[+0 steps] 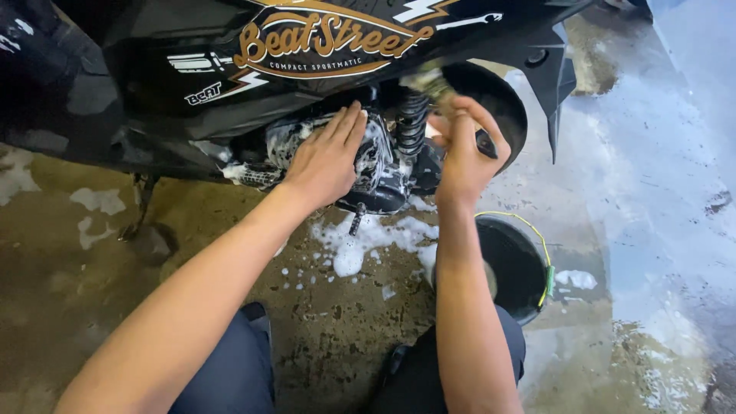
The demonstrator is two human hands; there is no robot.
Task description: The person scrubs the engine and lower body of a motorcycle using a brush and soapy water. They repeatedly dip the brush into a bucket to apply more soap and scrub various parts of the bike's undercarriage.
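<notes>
A black scooter (pixel 153 69) with gold and white lettering on its side panel fills the top of the view. Its engine casing (pixel 383 172) below the panel is covered in white soap foam. My left hand (pixel 326 157) lies flat on the foamy casing, fingers spread. My right hand (pixel 464 149) is closed around a brush with a dark handle (pixel 486 143), its blurred bristle end (pixel 429 80) up by the black coiled shock spring (pixel 412 123) and the rear wheel (pixel 498 92).
A black bucket (pixel 515 264) with a yellow-green rim stands on the floor right of my right forearm. Foam patches (pixel 360 241) lie on the wet, stained concrete floor. The kickstand (pixel 139 207) reaches the floor at left. My knees in dark trousers are at the bottom.
</notes>
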